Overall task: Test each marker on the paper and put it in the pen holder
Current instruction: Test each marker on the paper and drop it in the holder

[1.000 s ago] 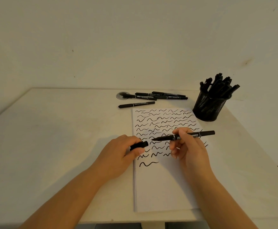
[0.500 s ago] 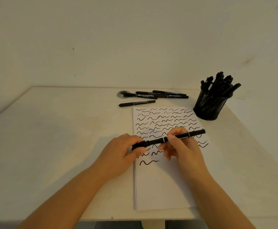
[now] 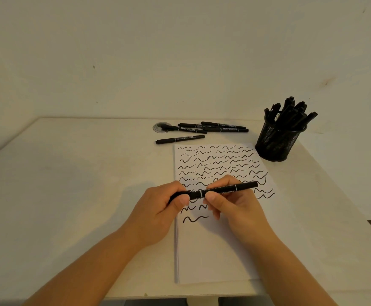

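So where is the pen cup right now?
In the head view, the pen cup stands at the back right of the table, just past the top right corner of the paper, to the right of the loose markers.

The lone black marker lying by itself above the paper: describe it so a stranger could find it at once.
Start at the white sheet of paper covered with black squiggles. Just beyond its far left corner a lone black marker lies flat on the pale table. Unlike the bunched black markers farther back, it touches none.
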A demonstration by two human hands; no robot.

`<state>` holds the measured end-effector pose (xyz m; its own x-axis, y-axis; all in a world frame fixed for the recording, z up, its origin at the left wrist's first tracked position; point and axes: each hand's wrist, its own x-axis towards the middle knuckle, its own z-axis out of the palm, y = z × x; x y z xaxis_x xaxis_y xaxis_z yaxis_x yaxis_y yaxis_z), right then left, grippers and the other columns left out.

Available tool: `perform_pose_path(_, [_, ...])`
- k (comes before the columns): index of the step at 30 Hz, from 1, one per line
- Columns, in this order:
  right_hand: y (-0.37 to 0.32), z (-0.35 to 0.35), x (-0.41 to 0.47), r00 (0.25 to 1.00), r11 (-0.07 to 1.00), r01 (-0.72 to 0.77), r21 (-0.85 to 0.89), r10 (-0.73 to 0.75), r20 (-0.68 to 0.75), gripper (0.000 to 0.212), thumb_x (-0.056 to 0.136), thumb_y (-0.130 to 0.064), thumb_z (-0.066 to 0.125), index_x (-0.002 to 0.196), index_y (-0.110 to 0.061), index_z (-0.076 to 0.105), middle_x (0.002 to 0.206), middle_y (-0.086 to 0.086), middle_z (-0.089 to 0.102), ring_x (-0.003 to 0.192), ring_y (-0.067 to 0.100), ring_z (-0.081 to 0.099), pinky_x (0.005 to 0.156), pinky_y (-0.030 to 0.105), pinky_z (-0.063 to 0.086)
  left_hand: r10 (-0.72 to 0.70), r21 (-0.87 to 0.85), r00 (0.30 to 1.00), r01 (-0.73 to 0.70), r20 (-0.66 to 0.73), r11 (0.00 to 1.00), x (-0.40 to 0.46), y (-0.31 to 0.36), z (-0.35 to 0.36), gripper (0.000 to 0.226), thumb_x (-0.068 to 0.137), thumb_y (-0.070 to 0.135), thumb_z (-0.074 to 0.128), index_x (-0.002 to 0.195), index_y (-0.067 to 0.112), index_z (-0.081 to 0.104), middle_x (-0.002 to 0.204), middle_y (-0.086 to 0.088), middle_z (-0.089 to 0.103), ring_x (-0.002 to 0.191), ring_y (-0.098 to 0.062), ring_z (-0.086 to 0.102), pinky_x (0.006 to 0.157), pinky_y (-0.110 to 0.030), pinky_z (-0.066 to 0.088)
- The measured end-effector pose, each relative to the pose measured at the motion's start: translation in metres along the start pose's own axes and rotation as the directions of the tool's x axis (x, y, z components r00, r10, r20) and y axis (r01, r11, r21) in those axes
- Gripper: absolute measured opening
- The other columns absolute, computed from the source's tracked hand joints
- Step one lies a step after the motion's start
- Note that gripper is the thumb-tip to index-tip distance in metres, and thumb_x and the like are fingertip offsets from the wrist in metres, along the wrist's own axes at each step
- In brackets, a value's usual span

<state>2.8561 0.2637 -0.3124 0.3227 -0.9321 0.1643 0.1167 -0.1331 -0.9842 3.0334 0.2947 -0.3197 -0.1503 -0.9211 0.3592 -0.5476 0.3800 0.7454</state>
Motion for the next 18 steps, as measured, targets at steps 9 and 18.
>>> perform_pose_path(9, [-0.0013,0.0022,-0.0028,0.998,0.999,0.044,0.022,-0.045,0.048,0.010,0.077,0.001,0.063,0.077,-0.009,0.060,0.069,0.010,0.060,0.049,0.004,0.052,0.044,0.017,0.040,-0.103,-0.126,0.992,0.112,0.076,0.986,0.0004,0.0014,0.0012,0.023,0.081,0.047,0.042,0.067,0.033,0.052,0.046,0.013,0.046,0.042,-0.005,0.033,0.044,-0.011,0.024])
perform_pose_path(18, [0.0022,0.0021,-0.0007,0.987,0.959,0.010,-0.284,-0.054,-0.149,0.016,0.081,-0.026,0.064,0.066,-0.021,0.064,0.059,-0.011,0.064,0.050,0.001,0.052,0.051,0.010,0.039,-0.103,-0.047,0.992,0.099,-0.069,0.994,0.0064,0.0029,0.0015,0.025,0.085,0.045,0.044,0.080,0.025,0.058,0.047,0.014,0.046,0.042,-0.006,0.035,0.043,-0.013,0.026])
